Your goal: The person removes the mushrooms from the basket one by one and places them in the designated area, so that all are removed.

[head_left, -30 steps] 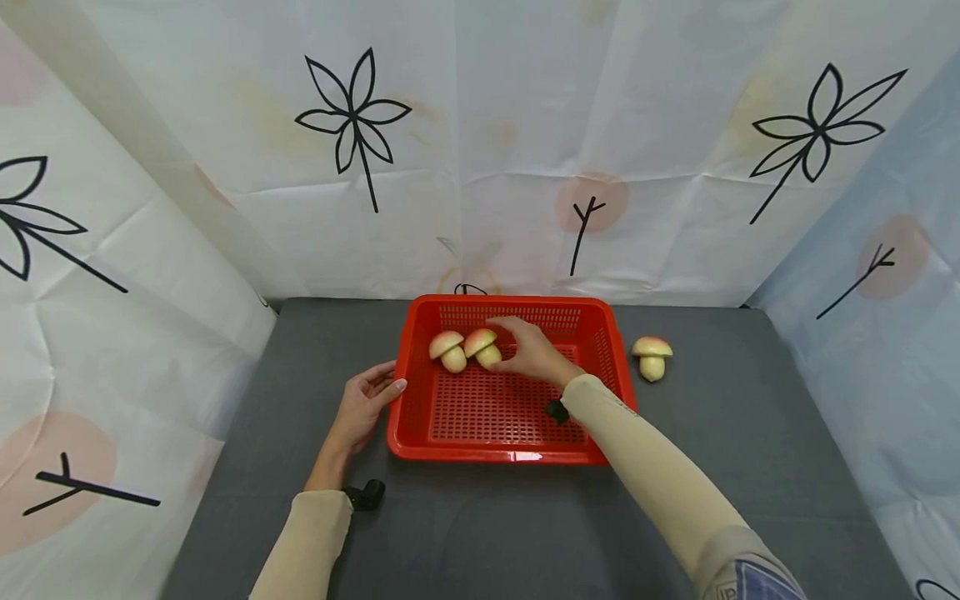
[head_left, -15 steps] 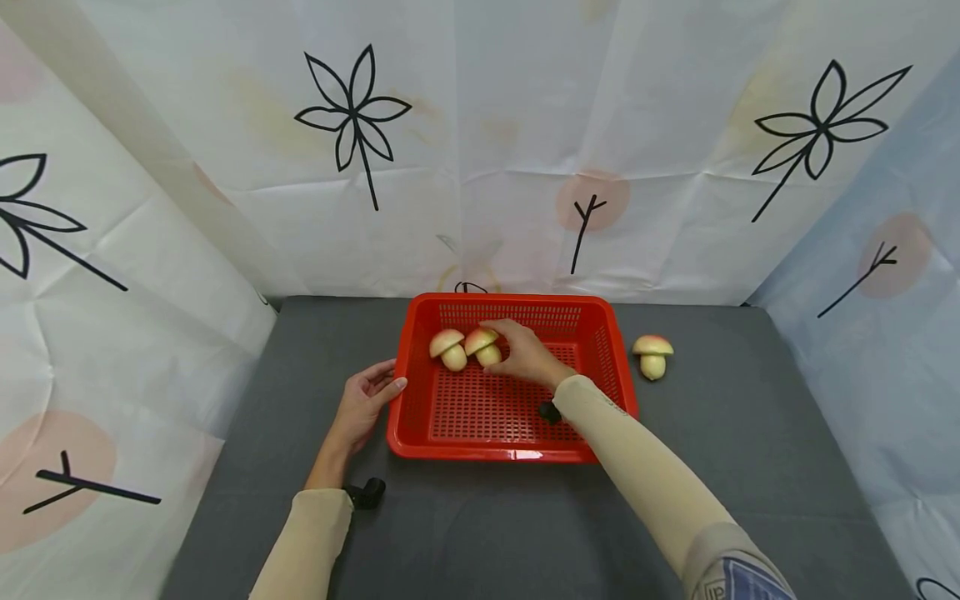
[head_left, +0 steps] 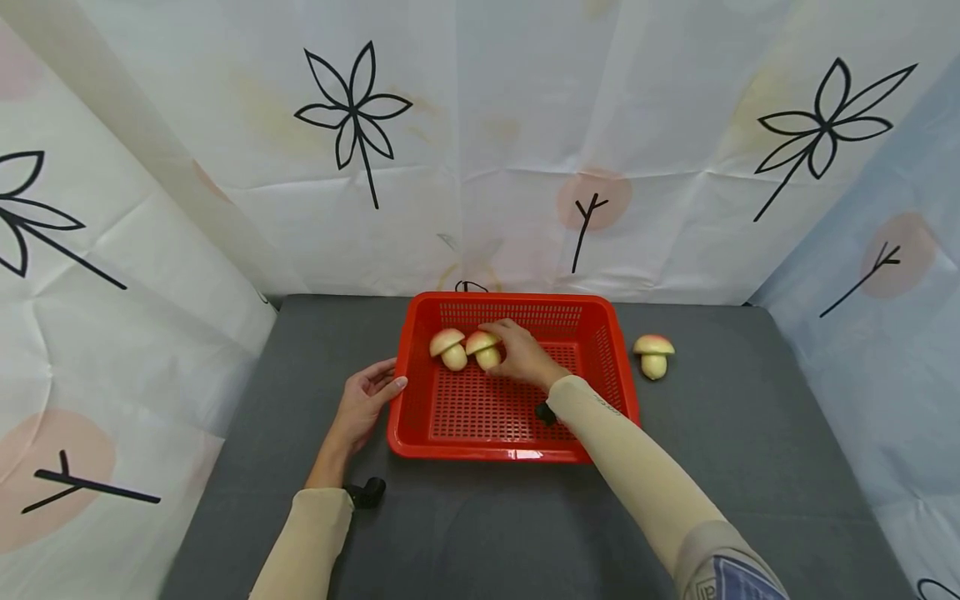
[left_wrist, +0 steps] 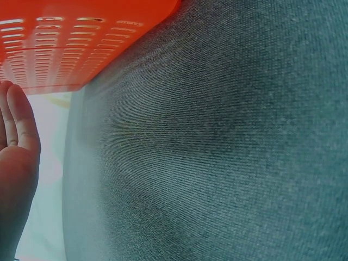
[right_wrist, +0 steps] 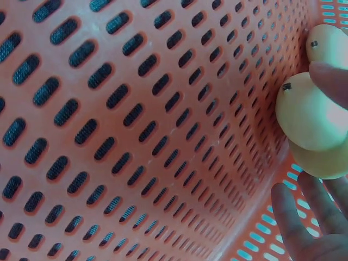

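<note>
Inside a red plastic basket point(head_left: 510, 453), two toy mushrooms with pinkish caps and pale stems lie side by side near the left. My right hand point(head_left: 525, 358) reaches in and holds the right-hand mushroom point(head_left: 487, 357), fingers at its cap and thumb by its stem. The right wrist view shows the thumb point(right_wrist: 333, 81) across this mushroom point(right_wrist: 310, 111). Just left of it is the other mushroom point(head_left: 452, 352). My left hand point(head_left: 363, 408) holds the basket's left rim, thumb over the edge; its straight fingers point(left_wrist: 23, 117) show beside the wall in the left wrist view.
A third mushroom point(head_left: 654, 357) stands on the grey tabletop point(head_left: 720, 433) to the right of the basket. White patterned cloth point(head_left: 510, 125) hangs behind the table and along both sides.
My right hand has shifted slightly left onto the right-hand mushroom, which has turned a little more upright. The left hand and basket stay in place.
</note>
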The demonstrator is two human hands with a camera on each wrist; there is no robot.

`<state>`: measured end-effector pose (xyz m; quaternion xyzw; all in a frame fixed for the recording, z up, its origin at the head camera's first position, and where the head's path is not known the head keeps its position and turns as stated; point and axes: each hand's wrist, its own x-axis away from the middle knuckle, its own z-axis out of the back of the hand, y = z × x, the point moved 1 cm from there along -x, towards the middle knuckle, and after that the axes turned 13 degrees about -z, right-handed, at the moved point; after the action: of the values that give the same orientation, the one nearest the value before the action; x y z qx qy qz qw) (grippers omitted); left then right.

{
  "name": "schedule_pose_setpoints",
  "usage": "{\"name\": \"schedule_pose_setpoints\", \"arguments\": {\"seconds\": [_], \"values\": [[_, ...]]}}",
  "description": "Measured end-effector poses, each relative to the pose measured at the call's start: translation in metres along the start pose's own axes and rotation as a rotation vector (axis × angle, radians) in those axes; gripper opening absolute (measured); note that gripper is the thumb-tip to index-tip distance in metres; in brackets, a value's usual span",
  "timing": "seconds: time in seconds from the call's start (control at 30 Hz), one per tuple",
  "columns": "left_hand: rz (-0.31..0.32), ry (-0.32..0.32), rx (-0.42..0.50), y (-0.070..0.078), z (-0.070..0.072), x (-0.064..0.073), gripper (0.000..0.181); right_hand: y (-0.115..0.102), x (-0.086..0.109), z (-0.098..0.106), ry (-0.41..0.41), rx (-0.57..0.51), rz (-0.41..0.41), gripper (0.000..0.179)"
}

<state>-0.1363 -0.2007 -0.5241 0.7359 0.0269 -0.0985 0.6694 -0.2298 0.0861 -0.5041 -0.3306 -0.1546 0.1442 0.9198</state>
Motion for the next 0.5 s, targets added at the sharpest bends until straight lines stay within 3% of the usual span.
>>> {"name": "schedule_pose_setpoints", "arguments": {"seconds": [0.5], "values": [[-0.011, 0.006, -0.002, 0.0002, -0.0009, -0.0009, 0.047, -0.0008, 0.0072, 0.0045, 0.02, -0.009, -0.012, 0.072]]}}
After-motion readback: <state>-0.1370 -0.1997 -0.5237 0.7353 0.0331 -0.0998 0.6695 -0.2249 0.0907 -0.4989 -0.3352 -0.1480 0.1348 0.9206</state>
